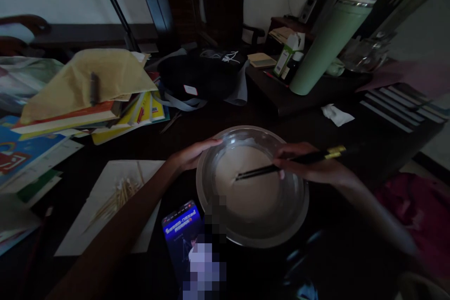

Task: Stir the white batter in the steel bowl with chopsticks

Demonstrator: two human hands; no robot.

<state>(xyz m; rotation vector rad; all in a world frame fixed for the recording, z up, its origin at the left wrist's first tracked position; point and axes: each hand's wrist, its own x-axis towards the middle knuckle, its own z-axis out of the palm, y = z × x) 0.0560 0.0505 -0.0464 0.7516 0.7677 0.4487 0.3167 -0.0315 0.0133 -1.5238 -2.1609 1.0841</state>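
Observation:
A wide metal bowl [206,176] stands on the dark table in front of me, holding a pale, cream-coloured liquid [242,197]. At its left rim my left hand [195,151] grips the bowl, thumb along the edge and the other fingers mostly hidden against the outside. Over the right side, my right hand [298,161] is closed around a pair of black chopsticks [258,172] with gold bands near the upper end. Their tips dip into the liquid near its middle.
A lit phone [183,234] lies left of the bowl, beside cotton swabs [121,194] on white paper [140,239]. Stacked books [140,112] and a black bag [204,75] are behind. A green thermos [326,47] stands back right, near a crumpled tissue [337,115].

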